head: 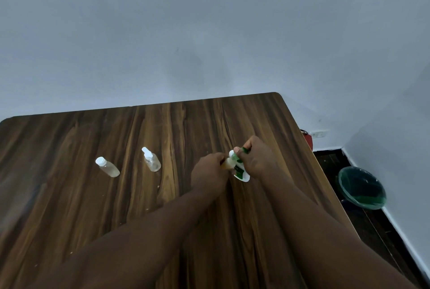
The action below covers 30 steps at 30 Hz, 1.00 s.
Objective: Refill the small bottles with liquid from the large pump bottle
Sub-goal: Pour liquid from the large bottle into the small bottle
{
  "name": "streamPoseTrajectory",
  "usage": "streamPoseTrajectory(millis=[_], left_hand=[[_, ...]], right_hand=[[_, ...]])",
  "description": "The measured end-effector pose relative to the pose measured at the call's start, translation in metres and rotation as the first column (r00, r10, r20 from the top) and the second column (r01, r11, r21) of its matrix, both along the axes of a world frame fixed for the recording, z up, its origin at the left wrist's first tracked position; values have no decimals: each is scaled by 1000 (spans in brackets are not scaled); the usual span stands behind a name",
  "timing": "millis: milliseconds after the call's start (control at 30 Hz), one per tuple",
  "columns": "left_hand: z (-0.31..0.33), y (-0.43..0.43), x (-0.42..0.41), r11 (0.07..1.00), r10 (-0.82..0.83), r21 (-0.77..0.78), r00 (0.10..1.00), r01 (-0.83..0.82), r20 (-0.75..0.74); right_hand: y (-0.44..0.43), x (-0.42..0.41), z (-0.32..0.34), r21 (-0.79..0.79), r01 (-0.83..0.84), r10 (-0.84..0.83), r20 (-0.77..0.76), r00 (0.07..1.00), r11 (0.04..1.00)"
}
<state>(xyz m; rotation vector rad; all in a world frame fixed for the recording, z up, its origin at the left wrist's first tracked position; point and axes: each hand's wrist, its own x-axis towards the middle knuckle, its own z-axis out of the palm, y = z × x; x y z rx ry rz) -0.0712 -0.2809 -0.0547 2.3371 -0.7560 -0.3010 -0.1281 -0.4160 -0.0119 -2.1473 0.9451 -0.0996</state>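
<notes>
The large pump bottle (241, 172), white with a green label and green pump head, stands on the wooden table (69, 195) at the right. My right hand (256, 158) grips its pump head from above. My left hand (209, 170) holds a small bottle (229, 163) with yellowish liquid against the pump's spout. Two more small clear bottles stand to the left: a white-capped bottle (107, 167) and a spray-top bottle (151, 160). Both hands hide much of the pump and the held bottle.
The table's right edge (321, 172) runs close to my right arm. Beyond it on the dark floor stands a bin with a green liner (361, 187). A grey wall rises behind the table. A red object (308, 141) sits by a wall socket.
</notes>
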Motion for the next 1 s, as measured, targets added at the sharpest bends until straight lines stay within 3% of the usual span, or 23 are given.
streamPoseTrajectory(millis=[1000], left_hand=[[1,3,-4,1000,10,-20,1000,-10,-8]], right_hand=[[3,-3,-2,-2,-6,6,2,1000,1000]])
